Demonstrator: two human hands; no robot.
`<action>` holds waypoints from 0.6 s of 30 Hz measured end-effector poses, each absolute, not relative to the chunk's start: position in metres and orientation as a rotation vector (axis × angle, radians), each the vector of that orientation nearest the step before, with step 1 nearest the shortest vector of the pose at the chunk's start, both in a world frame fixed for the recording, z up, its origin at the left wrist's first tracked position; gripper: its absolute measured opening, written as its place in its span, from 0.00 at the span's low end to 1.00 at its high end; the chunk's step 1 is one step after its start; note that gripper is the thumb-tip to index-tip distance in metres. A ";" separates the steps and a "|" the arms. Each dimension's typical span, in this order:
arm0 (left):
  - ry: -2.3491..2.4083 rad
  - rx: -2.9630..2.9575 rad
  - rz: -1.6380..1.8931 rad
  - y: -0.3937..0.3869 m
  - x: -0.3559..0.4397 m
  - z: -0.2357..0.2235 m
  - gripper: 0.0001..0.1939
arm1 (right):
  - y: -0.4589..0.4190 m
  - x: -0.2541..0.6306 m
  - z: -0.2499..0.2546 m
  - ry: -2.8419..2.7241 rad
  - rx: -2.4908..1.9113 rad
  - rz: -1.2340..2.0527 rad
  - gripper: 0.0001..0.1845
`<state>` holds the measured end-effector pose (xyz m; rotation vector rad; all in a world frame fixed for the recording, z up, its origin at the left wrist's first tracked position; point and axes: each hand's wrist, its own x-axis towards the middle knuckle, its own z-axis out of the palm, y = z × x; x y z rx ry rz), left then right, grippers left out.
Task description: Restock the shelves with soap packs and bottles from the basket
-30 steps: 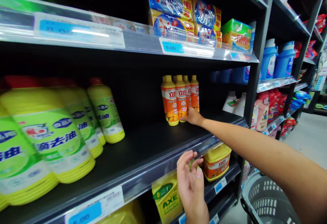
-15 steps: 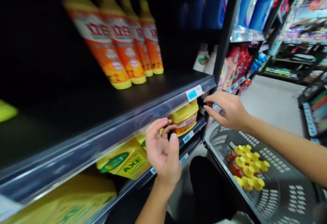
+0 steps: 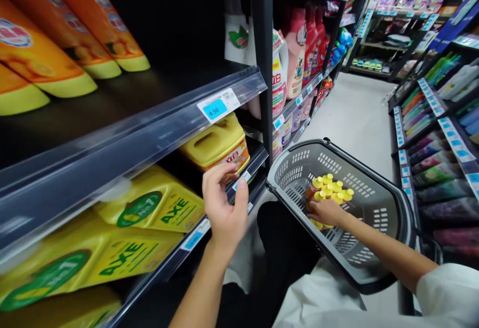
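Note:
My left hand (image 3: pixel 225 202) is raised empty in front of the lower shelf, thumb and fingers apart and slightly curled. Just behind it stand a yellow jug (image 3: pixel 219 141) with an orange label and yellow AXE detergent bottles (image 3: pixel 160 203). Down inside the grey basket (image 3: pixel 389 208), my right hand (image 3: pixel 325 212) has its fingers curled at the near-left side of a cluster of yellow-capped orange bottles (image 3: pixel 331 186). It appears to grip one of them, though the fingertips are partly hidden.
Orange bottles with yellow bases (image 3: pixel 86 29) stand on the upper shelf (image 3: pixel 142 128), whose edge carries a price tag (image 3: pixel 219 104). Pink and red detergent bottles (image 3: pixel 297 49) fill the neighbouring rack. Opposite is another stocked rack (image 3: pixel 437 168), across a pale floor (image 3: pixel 361 108).
My right hand has gone from beside the shelf's end down into the basket, onto the bottles. The view has turned right and down. My left hand stays raised and empty.

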<state>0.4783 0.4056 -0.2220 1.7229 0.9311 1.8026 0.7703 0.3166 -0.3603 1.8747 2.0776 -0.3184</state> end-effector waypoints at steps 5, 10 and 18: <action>0.982 1.836 1.705 0.409 0.480 -0.229 0.13 | 0.296 0.769 -0.383 2.076 1.776 -0.407 0.16; 1.017 1.863 1.660 0.412 0.479 -0.231 0.12 | 0.293 0.767 -0.388 2.085 1.780 -0.406 0.16; 1.010 1.893 1.621 0.412 0.480 -0.227 0.11 | 0.309 0.775 -0.328 2.079 1.895 -0.279 0.12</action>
